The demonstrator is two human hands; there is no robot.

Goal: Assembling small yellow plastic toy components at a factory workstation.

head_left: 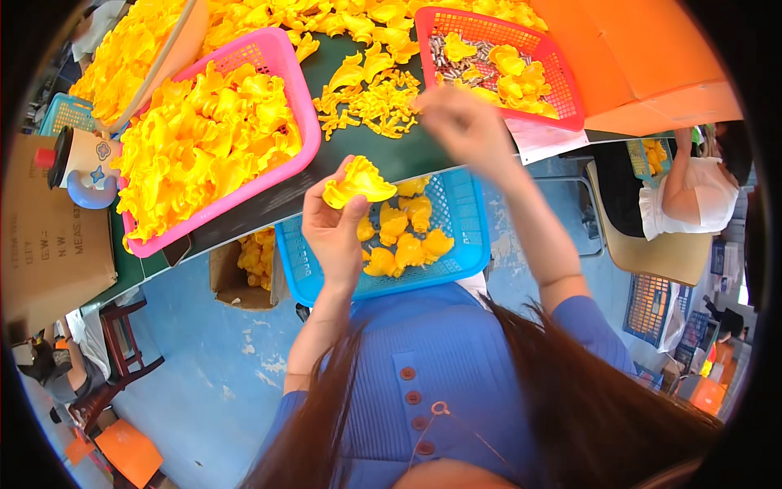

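Note:
Between the thumb and fingers of my left hand (pixel 334 224) is a yellow moulded plastic piece (pixel 358 181), its hollow shell shape turned up. My right hand (pixel 466 130) is smeared by motion beside the red basket (pixel 564 77), so its fingers are unclear. That basket contains small metallic parts (pixel 481 61) and yellow shells (pixel 521 77). To the left of my right hand, a heap of small yellow pieces (pixel 371 106) lies on the dark green table (pixel 383 159). Below my hands, a blue basket (pixel 291 265) has several rounded yellow pieces (pixel 407 248) in it.
A pink basket (pixel 308 106) heaped with yellow shells stands at left, near a cup with a blue handle (pixel 91 186) and a cardboard box (pixel 61 236). More shells (pixel 358 20) cover the table's far side. An orange panel (pixel 643 61) and a seated person (pixel 700 196) are at right.

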